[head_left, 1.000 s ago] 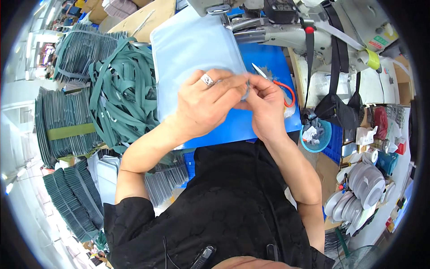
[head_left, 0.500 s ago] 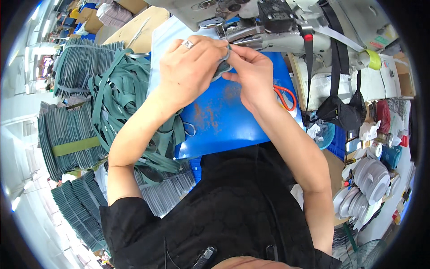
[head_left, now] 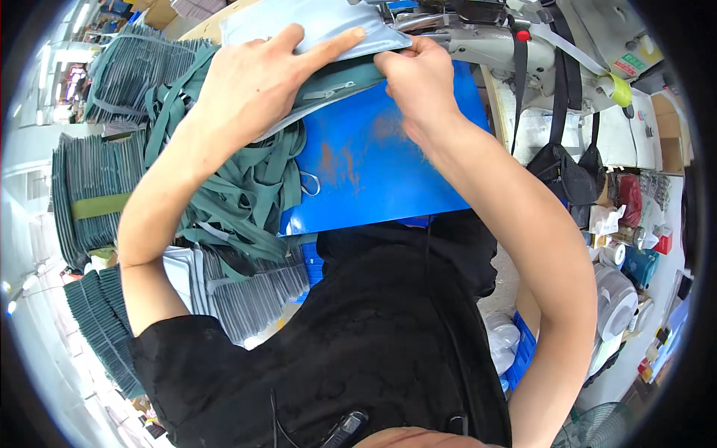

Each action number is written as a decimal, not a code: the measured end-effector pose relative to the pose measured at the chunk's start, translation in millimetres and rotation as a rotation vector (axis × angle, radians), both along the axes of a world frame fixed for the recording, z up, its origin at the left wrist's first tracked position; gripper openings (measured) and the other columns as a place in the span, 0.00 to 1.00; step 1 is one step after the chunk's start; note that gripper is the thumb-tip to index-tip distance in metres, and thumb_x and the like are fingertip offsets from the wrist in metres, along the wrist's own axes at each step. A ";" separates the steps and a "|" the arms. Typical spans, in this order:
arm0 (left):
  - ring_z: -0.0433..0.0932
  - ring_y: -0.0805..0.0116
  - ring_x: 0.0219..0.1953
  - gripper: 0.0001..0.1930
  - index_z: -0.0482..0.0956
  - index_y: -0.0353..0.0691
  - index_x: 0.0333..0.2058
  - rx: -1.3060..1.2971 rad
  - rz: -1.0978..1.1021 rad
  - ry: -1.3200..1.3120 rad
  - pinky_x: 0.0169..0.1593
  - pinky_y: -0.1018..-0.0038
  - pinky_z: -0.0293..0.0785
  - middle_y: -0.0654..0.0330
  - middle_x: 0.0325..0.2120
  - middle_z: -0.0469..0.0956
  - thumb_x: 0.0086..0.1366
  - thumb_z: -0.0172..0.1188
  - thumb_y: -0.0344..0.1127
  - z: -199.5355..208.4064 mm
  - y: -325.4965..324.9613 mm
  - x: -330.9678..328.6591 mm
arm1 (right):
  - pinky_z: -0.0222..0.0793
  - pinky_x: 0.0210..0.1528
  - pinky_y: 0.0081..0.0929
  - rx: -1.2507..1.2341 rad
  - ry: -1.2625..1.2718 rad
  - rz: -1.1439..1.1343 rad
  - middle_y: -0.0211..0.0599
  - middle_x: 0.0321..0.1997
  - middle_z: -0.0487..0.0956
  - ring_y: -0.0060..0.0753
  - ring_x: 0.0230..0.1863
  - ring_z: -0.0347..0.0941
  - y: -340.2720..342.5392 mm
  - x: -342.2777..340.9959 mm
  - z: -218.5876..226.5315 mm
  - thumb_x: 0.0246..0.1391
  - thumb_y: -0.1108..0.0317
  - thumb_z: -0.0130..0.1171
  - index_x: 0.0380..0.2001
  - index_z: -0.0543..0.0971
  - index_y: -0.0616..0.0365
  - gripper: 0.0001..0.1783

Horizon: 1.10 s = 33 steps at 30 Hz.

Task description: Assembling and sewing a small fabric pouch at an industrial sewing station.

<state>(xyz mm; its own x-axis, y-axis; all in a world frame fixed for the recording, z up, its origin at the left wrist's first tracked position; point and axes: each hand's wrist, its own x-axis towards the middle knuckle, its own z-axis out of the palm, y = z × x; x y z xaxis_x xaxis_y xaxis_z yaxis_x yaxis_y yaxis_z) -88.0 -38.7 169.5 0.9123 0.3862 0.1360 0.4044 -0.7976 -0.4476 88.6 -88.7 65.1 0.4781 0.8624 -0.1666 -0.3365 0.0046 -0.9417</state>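
Observation:
A light blue fabric panel [head_left: 325, 19] lies at the far side of the blue work surface [head_left: 373, 179], by the sewing machine [head_left: 478, 48]. Beneath its near edge shows dark green fabric [head_left: 358, 77] with a pale zipper pull [head_left: 328, 91]. My left hand [head_left: 254, 86] rests on the panel, thumb and fingers spread. At the panel's right corner, my right hand [head_left: 422, 78] is closed, pinching the fabric edge beside the machine; its fingertips are partly hidden.
Left of the work surface hangs a tangle of green straps [head_left: 254, 179]. Stacks of green fabric pieces [head_left: 97, 179] stand farther left. A black strap with a pouch [head_left: 560, 175] hangs on the right, near white spools [head_left: 616, 299].
My hands have moved apart, the left one leftward and opened out flat. The fabric, earlier mostly hidden by my hands, now shows its blue panel and green edge. Orange-handled scissors have gone from view.

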 end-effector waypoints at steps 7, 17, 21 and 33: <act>0.81 0.60 0.28 0.37 0.71 0.71 0.67 0.063 -0.126 0.140 0.32 0.65 0.79 0.58 0.31 0.71 0.61 0.57 0.27 17.9 12.2 0.6 | 0.73 0.35 0.24 -0.006 -0.059 0.038 0.36 0.38 0.83 0.25 0.36 0.78 -13.0 15.1 -9.5 0.46 0.72 0.67 0.45 0.83 0.67 0.20; 0.83 0.63 0.33 0.28 0.78 0.59 0.61 0.146 -0.148 0.387 0.35 0.68 0.79 0.59 0.37 0.73 0.60 0.59 0.32 48.2 6.2 26.2 | 0.75 0.39 0.23 -0.045 0.188 0.178 0.31 0.40 0.84 0.21 0.38 0.78 -13.8 23.2 -3.7 0.53 0.76 0.69 0.47 0.83 0.63 0.17; 0.83 0.63 0.29 0.24 0.82 0.53 0.57 0.137 -0.092 0.335 0.31 0.69 0.77 0.59 0.34 0.75 0.61 0.60 0.33 45.4 3.4 36.0 | 0.76 0.41 0.23 -0.014 0.294 0.149 0.30 0.38 0.84 0.21 0.39 0.79 -3.9 20.8 -13.0 0.54 0.73 0.70 0.42 0.83 0.62 0.12; 0.83 0.59 0.24 0.20 0.78 0.29 0.52 -0.058 0.106 0.099 0.24 0.68 0.76 0.55 0.27 0.78 0.61 0.59 0.30 -8.5 -49.5 63.7 | 0.76 0.40 0.24 0.055 0.383 0.106 0.29 0.38 0.84 0.20 0.38 0.79 -10.0 19.6 -26.3 0.57 0.72 0.69 0.44 0.83 0.62 0.12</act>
<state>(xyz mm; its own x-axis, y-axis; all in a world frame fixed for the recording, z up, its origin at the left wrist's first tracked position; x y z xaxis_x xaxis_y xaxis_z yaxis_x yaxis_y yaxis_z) -24.3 -88.2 161.0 0.8739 0.4856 0.0225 0.4439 -0.7783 -0.4441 108.2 -98.6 38.8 0.2979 0.9162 -0.2678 -0.6645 -0.0024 -0.7473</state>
